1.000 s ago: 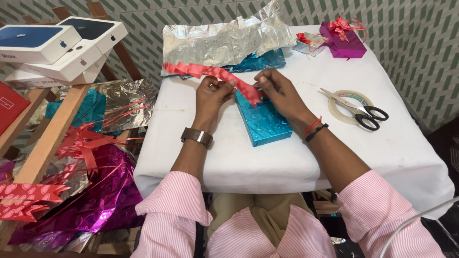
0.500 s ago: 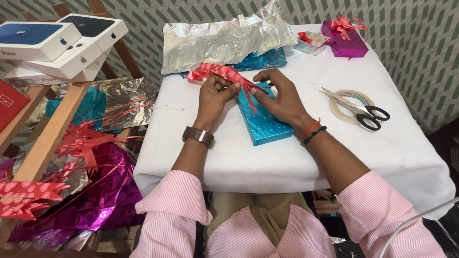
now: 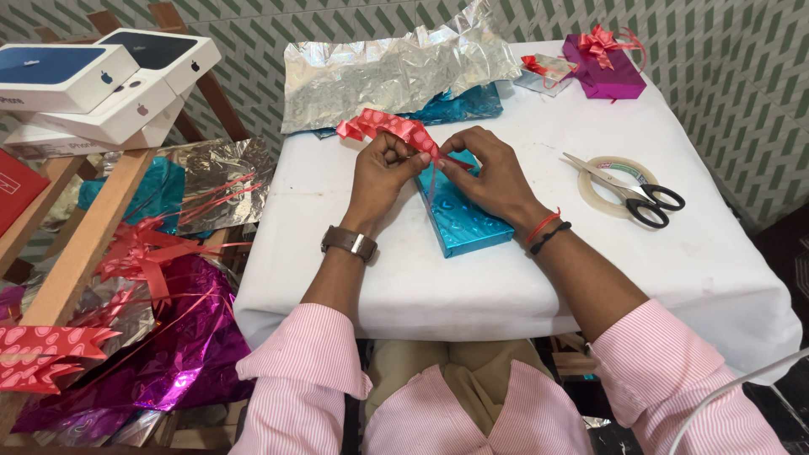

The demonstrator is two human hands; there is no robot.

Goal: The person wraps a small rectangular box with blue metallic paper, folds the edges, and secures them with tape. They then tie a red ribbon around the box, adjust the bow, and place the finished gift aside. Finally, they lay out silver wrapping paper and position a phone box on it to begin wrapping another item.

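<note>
A: Grip, both hands: left hand (image 3: 381,173) and right hand (image 3: 493,174) each pinch the red ribbon (image 3: 386,126) between thumb and fingertips, the two pinches nearly touching at the ribbon's gathered end.

B: Location of ribbon?

A: Held just above the far end of the blue-wrapped box (image 3: 459,206), on the white table (image 3: 691,261). From the pinch, the ribbon's bunched loops run toward ten o'clock, over the left hand's knuckles. Thin strands hang down from the pinch onto the box.

B: Box orientation?

A: Long axis roughly twelve to six, slightly turned toward five. It lies between the wrists, directly under the right hand, which is the nearer of the two.

B: Other items?

A: Scissors (image 3: 628,192) lying across a tape roll (image 3: 619,181) at three o'clock; silver foil sheet (image 3: 396,72) at twelve; purple wrapped gift (image 3: 602,63) with red bow at one o'clock.
</note>
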